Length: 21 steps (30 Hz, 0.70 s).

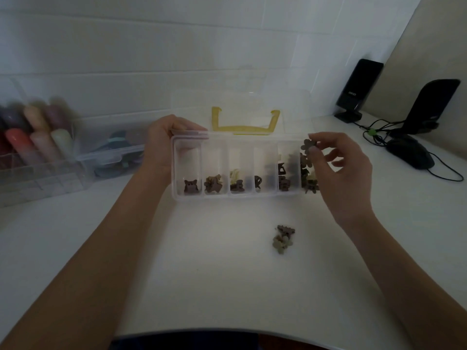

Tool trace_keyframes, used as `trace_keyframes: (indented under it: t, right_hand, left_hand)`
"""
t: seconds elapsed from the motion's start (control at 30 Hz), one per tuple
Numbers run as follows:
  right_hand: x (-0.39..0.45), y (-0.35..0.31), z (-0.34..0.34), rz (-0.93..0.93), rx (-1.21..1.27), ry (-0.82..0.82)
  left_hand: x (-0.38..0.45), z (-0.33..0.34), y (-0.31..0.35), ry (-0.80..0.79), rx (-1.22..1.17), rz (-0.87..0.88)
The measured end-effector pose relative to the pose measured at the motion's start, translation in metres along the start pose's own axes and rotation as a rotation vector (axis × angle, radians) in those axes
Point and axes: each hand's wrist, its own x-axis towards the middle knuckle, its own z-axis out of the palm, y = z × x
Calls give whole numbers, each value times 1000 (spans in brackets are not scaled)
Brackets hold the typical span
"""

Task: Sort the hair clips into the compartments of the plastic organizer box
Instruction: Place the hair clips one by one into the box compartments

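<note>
Placing step: right hand (338, 168) fingers pinching flower clip (308, 145) above organizer box (237, 194) right end. Left hand (164, 142) gripping its left rim. Next, probably: lower, release, fetch two clips (283, 238) on worktop before box.

White table (227, 286) carrying boxes, clips and desk gear

The clear organizer box (237, 194) sits mid-table with its lid open toward the wall; two small hair clips (283, 239) lie touching each other on the bare top in front of it, toward its right end. At far left stand a clear bin (38, 178) of coloured rolls and a lidded clear container (113, 157) beside it. At far right are two black speakers (358, 89), a mouse (410, 154) and cables (374, 132)
</note>
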Motion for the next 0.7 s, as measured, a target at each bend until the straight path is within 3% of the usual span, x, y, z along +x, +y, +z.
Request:
trace_keyframes:
  t: [0.2,0.57,0.63,0.7]
  right_hand:
    - [-2,7,1,60,-108,-36]
    - [-2,8,4,-80,-152,7]
    - [-2,-1,-3,-221,-51,-127]
    - [-5,-12,-11,-338,-51,-445]
  left_hand:
    - [0,1,0,29,-16,-31]
    - [6,1,-6,94,-60,-96]
    - [6,1,-6,100,-54,-109]
    - [6,0,-6,112,-41,-125]
